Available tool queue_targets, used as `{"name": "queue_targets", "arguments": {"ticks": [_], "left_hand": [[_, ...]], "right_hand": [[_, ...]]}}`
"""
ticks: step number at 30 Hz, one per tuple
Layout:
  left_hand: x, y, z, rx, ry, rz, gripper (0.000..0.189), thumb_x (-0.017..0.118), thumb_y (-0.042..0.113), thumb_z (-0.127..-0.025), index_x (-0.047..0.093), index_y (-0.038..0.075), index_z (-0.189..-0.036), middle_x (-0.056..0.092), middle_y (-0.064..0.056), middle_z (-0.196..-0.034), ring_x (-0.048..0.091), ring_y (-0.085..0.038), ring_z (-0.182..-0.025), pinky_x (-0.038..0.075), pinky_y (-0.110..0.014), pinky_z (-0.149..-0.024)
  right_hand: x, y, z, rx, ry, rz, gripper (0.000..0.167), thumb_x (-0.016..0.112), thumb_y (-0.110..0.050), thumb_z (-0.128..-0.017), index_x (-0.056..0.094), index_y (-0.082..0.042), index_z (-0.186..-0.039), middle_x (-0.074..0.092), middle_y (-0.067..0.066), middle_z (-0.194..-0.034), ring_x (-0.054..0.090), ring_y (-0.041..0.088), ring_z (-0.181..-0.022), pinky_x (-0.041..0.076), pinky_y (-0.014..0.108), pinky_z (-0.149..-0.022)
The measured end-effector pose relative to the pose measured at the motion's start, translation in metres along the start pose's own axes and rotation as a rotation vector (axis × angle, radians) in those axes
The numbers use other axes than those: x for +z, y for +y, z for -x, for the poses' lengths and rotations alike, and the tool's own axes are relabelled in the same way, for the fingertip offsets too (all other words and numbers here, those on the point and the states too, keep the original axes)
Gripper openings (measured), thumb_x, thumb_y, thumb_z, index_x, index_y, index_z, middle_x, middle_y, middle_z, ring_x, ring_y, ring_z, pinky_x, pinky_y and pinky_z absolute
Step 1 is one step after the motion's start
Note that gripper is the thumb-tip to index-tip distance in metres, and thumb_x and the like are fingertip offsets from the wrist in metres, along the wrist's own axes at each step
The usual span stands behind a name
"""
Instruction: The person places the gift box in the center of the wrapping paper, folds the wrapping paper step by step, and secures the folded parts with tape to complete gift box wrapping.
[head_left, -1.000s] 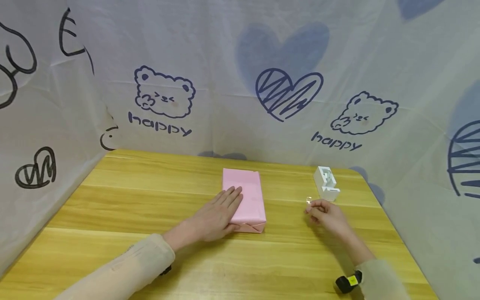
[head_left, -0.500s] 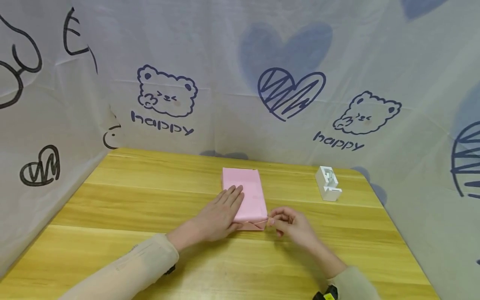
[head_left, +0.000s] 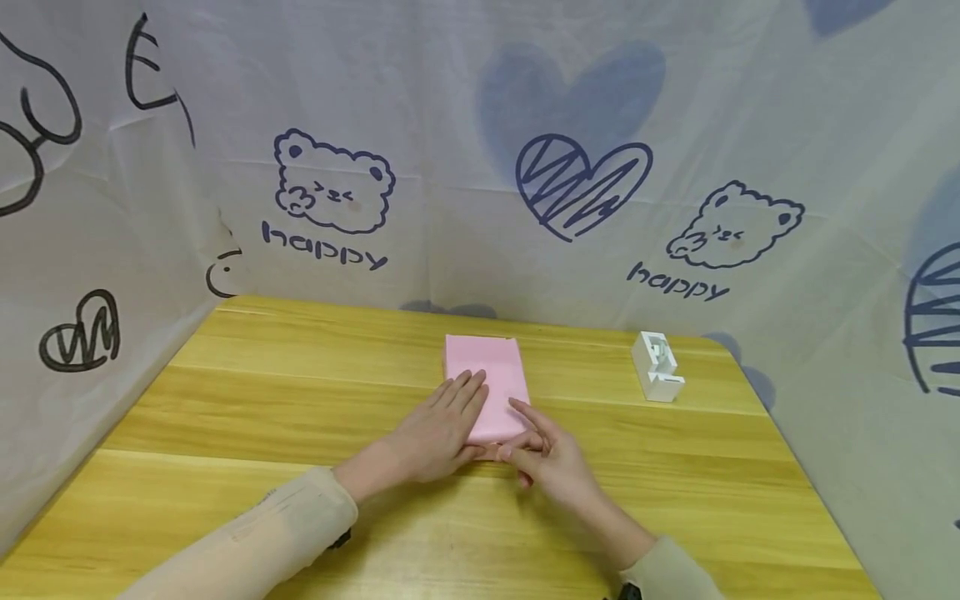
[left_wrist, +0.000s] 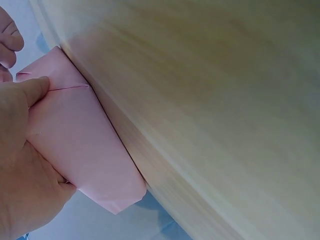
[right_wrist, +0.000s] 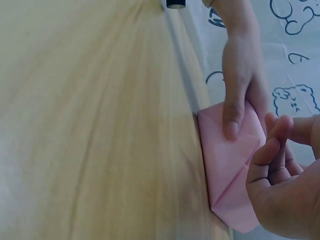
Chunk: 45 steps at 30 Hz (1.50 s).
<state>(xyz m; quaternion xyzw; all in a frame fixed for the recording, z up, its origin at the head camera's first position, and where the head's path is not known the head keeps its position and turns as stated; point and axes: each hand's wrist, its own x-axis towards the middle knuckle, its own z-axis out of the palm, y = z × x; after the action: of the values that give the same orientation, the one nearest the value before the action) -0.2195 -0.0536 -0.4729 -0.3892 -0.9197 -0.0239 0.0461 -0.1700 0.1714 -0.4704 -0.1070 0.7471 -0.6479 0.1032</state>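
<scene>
A pink paper-wrapped box [head_left: 498, 396] lies on the wooden table. My left hand [head_left: 427, 440] rests flat across its top with straight fingers. In the right wrist view the left thumb [right_wrist: 233, 120] presses on the folded end flap of the box. At the near right corner is my right hand [head_left: 561, 467], its index finger stretched over the top. Its thumb and another fingertip meet in a pinch by the end flap, seen in the right wrist view. The clear tape strip it carried earlier is too small to make out now.
A white tape dispenser [head_left: 656, 367] stands at the back right of the wooden table [head_left: 300, 367]. A pale printed cloth [head_left: 450, 167] with bears and hearts hangs behind the table and along both sides.
My right hand has moved left from beside the tape dispenser, first pinching a clear piece of tape, to the near end of the box. The left hand has stayed on the box.
</scene>
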Motion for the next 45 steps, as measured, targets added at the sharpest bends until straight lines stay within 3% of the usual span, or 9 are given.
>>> {"name": "queue_targets", "arguments": {"ticks": [4,10,15,18,26,29,33,45], "left_hand": [[0.001,0.0,-0.001,-0.001,-0.002,0.003,0.084,0.052,0.05,-0.106,0.023,-0.007,-0.162,0.013,-0.025,-0.171,0.014,-0.04,-0.158,0.016,-0.05,-0.128],[0.001,0.0,0.0,-0.003,-0.006,0.012,0.084,0.052,0.05,-0.107,0.023,-0.006,-0.162,0.011,-0.024,-0.171,0.013,-0.039,-0.158,0.015,-0.049,-0.129],[0.0,-0.001,0.0,-0.009,-0.012,0.01,0.084,0.053,0.048,-0.107,0.021,-0.006,-0.162,0.011,-0.024,-0.171,0.012,-0.039,-0.159,0.015,-0.048,-0.129],[-0.001,-0.001,0.0,-0.007,-0.012,0.012,0.084,0.052,0.049,-0.107,0.022,-0.006,-0.162,0.011,-0.024,-0.171,0.013,-0.039,-0.158,0.015,-0.048,-0.129],[-0.002,0.001,0.001,0.0,-0.013,0.004,0.084,0.049,0.052,-0.107,0.022,-0.006,-0.162,0.012,-0.025,-0.171,0.014,-0.039,-0.158,0.016,-0.049,-0.128],[-0.002,0.001,0.001,-0.001,-0.013,0.007,0.084,0.05,0.051,-0.107,0.022,-0.006,-0.162,0.012,-0.024,-0.171,0.013,-0.039,-0.158,0.015,-0.049,-0.128],[-0.002,0.001,0.001,-0.004,-0.013,0.017,0.085,0.052,0.051,-0.106,0.022,-0.006,-0.162,0.011,-0.024,-0.171,0.012,-0.039,-0.158,0.014,-0.049,-0.129],[-0.001,0.0,0.0,0.0,0.004,0.009,0.086,0.053,0.052,-0.106,0.024,-0.006,-0.162,0.014,-0.025,-0.17,0.015,-0.04,-0.158,0.016,-0.05,-0.128]], "right_hand": [[0.004,0.0,0.002,0.014,0.011,-0.015,0.056,0.069,-0.004,-0.099,0.048,0.0,-0.151,0.075,0.015,-0.095,0.057,0.011,-0.057,0.051,0.022,-0.056],[0.008,-0.004,0.007,0.027,0.102,-0.03,0.028,0.069,-0.009,-0.099,0.064,0.004,-0.123,0.069,0.01,-0.093,0.059,0.012,-0.064,0.05,0.022,-0.061],[0.012,-0.006,0.009,0.076,0.138,-0.067,0.022,0.073,-0.007,-0.096,0.067,0.008,-0.111,0.07,0.011,-0.092,0.066,0.017,-0.073,0.057,0.025,-0.066],[0.014,-0.005,0.008,0.107,0.152,-0.069,0.02,0.074,-0.005,-0.095,0.068,0.008,-0.109,0.071,0.014,-0.092,0.064,0.016,-0.069,0.057,0.025,-0.065],[0.017,0.0,0.004,0.125,0.177,-0.01,0.022,0.076,-0.007,-0.093,0.072,0.004,-0.112,0.073,0.008,-0.09,0.056,0.012,-0.06,0.049,0.02,-0.054],[0.018,0.001,0.003,0.11,0.165,-0.032,0.039,0.075,-0.004,-0.093,0.067,0.002,-0.13,0.073,0.011,-0.09,0.053,0.011,-0.054,0.046,0.02,-0.049],[0.019,0.003,0.003,0.075,0.147,-0.053,0.066,0.075,0.0,-0.093,0.048,-0.004,-0.153,0.074,0.016,-0.091,0.053,0.011,-0.048,0.045,0.02,-0.046],[0.022,0.009,0.002,0.076,0.233,-0.008,0.068,0.076,-0.004,-0.093,0.047,-0.011,-0.154,0.078,0.013,-0.095,0.054,0.013,-0.045,0.047,0.022,-0.044]]}}
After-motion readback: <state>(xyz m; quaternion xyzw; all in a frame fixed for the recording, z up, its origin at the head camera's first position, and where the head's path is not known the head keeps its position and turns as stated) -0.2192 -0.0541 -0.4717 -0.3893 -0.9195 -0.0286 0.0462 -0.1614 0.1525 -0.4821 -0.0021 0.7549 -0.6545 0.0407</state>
